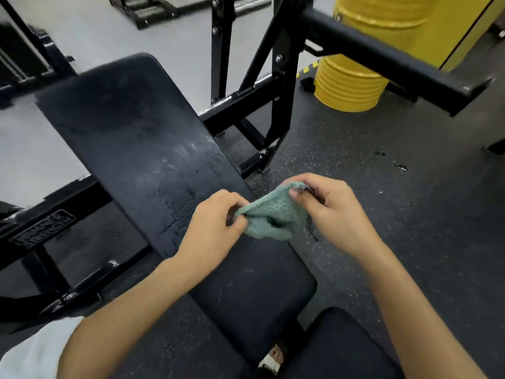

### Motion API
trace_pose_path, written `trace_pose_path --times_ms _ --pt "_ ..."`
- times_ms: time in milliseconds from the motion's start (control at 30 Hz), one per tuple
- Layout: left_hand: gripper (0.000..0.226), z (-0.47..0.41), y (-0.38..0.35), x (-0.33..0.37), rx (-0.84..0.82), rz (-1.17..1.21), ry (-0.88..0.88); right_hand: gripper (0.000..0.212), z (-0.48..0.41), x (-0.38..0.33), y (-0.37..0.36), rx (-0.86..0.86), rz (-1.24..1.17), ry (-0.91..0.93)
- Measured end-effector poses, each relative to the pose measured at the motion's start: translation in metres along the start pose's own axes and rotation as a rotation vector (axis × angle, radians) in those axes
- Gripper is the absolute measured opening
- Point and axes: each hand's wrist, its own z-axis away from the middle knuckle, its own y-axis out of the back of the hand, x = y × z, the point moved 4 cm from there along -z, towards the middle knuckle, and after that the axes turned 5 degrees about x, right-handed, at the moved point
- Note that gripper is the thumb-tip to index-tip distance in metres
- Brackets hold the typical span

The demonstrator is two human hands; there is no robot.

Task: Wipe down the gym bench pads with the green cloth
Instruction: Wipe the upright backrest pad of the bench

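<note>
The green cloth (273, 214) is held in the air between both hands, above the right edge of the bench (131, 127). The left hand (216, 222) pinches its left corner and the right hand (325, 206) pinches its upper right corner. The long back pad looks wet and streaked. Behind stand black frame bars (382, 58) and yellow barrels (349, 86).

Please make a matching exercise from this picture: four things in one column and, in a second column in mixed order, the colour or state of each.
Things:
1. cloth
2. long bench pad
3. drum
4. floor on the right

Colour or state:
A. yellow, ribbed
B. dark, speckled
C. green, held between both hands
D. black, with streaks on its surface

Pairs: 1-C, 2-D, 3-A, 4-B
</note>
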Motion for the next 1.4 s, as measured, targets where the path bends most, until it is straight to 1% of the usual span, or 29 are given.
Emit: trace_pose_path --times_ms 67,167,233,333,433,600,667,767,800,867,900,933,1000,1033,1067,1133,1167,1200,1267,1300,1333,1400 --pt "0.035 0.013 0.023 0.003 0.014 -0.006 0.056 0.015 0.004 -0.026 -0.005 -0.016 -0.001 0.032" --pt "0.030 0.033 0.058 0.005 0.024 -0.012 0.131 0.013 0.007 -0.067 -0.010 0.001 -0.011 0.088" --pt "0.025 0.048 0.081 0.006 0.043 -0.006 0.159 0.014 0.009 -0.093 -0.011 0.024 -0.050 0.102" --pt "0.019 0.073 0.111 0.007 0.063 0.019 0.172 0.013 0.011 -0.129 -0.016 0.002 -0.049 0.130" --pt "0.026 0.096 0.139 0.005 0.117 0.039 0.223 0.012 0.013 -0.160 -0.029 -0.013 -0.027 0.152" --pt "0.042 0.121 0.188 0.002 0.211 0.101 0.423 0.011 0.029 -0.211 -0.069 -0.057 0.007 0.231" --pt "0.044 0.127 0.203 0.003 0.243 0.234 0.506 0.012 0.039 -0.229 -0.085 -0.083 0.012 0.307" --pt "0.033 0.137 0.224 0.014 0.267 0.579 0.593 0.013 0.059 -0.251 -0.110 -0.138 0.031 0.424" --pt "0.029 0.140 0.231 0.019 0.268 0.643 0.602 0.014 0.065 -0.255 -0.117 -0.160 0.033 0.440" --pt "0.025 0.142 0.244 0.028 0.273 0.666 0.596 0.016 0.074 -0.262 -0.129 -0.208 0.051 0.469" --pt "0.025 0.142 0.250 0.028 0.286 0.663 0.601 0.019 0.078 -0.265 -0.133 -0.233 0.073 0.493" --pt "0.025 0.142 0.255 0.029 0.307 0.663 0.610 0.027 0.082 -0.268 -0.136 -0.259 0.099 0.519" --pt "0.022 0.143 0.264 0.033 0.323 0.706 0.641 0.050 0.086 -0.272 -0.141 -0.333 0.165 0.540" --pt "0.019 0.143 0.267 0.035 0.303 0.737 0.648 0.056 0.086 -0.273 -0.143 -0.359 0.198 0.552" --pt "0.021 0.143 0.269 0.038 0.275 0.771 0.651 0.054 0.085 -0.274 -0.145 -0.363 0.213 0.572" --pt "0.027 0.145 0.274 0.042 0.234 0.814 0.669 0.032 0.076 -0.277 -0.143 -0.300 0.191 0.604" --pt "0.029 0.147 0.276 0.041 0.234 0.797 0.674 0.024 0.071 -0.279 -0.140 -0.268 0.163 0.592" --pt "0.028 0.149 0.278 0.040 0.250 0.761 0.679 0.020 0.064 -0.282 -0.136 -0.251 0.126 0.563" --pt "0.020 0.156 0.279 0.031 0.333 0.679 0.675 0.017 0.053 -0.289 -0.128 -0.259 0.066 0.503" --pt "0.023 0.161 0.277 0.026 0.364 0.671 0.654 0.015 0.048 -0.294 -0.125 -0.273 0.057 0.488" --pt "0.042 0.166 0.273 0.022 0.372 0.681 0.617 0.013 0.043 -0.298 -0.122 -0.292 0.050 0.479" --pt "0.085 0.173 0.256 0.013 0.308 0.789 0.545 0.012 0.035 -0.308 -0.119 -0.348 -0.010 0.461"
